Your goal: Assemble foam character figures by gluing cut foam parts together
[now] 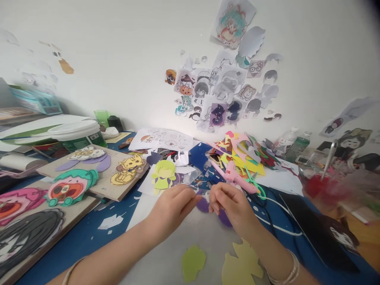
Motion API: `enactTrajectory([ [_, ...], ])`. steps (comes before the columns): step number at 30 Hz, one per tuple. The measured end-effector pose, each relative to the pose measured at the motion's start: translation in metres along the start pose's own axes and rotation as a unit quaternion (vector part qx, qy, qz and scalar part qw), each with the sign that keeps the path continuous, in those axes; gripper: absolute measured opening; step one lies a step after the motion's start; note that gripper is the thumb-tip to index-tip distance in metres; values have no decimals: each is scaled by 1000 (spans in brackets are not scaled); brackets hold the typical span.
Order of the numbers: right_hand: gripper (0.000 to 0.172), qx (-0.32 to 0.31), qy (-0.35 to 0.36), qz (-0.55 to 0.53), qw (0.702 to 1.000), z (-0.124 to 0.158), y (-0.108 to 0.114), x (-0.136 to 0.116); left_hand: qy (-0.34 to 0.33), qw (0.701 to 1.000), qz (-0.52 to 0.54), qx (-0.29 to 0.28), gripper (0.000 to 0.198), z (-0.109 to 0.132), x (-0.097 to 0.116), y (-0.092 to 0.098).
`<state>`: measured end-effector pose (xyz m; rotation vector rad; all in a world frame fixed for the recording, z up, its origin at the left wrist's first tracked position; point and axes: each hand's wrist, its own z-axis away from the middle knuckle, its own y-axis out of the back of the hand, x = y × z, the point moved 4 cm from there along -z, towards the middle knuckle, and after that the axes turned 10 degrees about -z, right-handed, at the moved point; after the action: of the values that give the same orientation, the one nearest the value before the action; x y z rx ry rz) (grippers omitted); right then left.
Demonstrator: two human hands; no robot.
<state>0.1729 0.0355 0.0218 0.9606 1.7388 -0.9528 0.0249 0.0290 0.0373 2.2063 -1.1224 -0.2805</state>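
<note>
**Curling fingers beside purple pieces (202,205)**

Taking the gap between the hands as the clock's centre, a dark-haired cutout (29,233) lies at nine o'clock, with a teal-hooded figure (73,187) a little above it. A green-and-white bucket (78,136) stands at ten o'clock behind a board bearing a yellow cat figure (127,169). Nearer, also towards ten, is a lime-green doll cutout (163,176).

The left hand (175,202) reaches in with bent fingers; I cannot tell whether their tips meet or clamp anything. At six o'clock a green piece (193,263) lies on the grey sheet (166,261). The purple pieces sit at the centre, one showing between the hands, another partly hidden by the right hand (227,200). Its fingers are curled too, their grip unclear.

At two o'clock lies a pink glue gun (237,178); at five, a pale yellow-green piece (242,265). Green scissors (253,181) rest just beyond the gun, and a black strip (317,233) crosses the tabletop past three.
</note>
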Motion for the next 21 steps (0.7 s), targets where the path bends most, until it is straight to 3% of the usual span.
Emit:
enactTrajectory([
  [3, 26, -1, -20, 22, 1000, -1, 2, 1, 107, 991, 75, -28, 15, 1, -5, -3],
  [7, 24, 19, -33, 12, 999, -3, 6, 6, 243, 957, 141, -74, 15, 2, -13, -8],
  [12, 20, 66, -24, 4, 998, -5, 15, 13, 289, 923, 225, -118, 29, 2, -15, -14],
  [18, 18, 77, -34, 6, 996, -7, 20, 18, 399, 840, 338, -143, 23, 4, -15, -17],
  [21, 19, 91, -37, -7, 995, -7, 20, 17, 393, 833, 366, -132, 25, 1, -14, -14],
])
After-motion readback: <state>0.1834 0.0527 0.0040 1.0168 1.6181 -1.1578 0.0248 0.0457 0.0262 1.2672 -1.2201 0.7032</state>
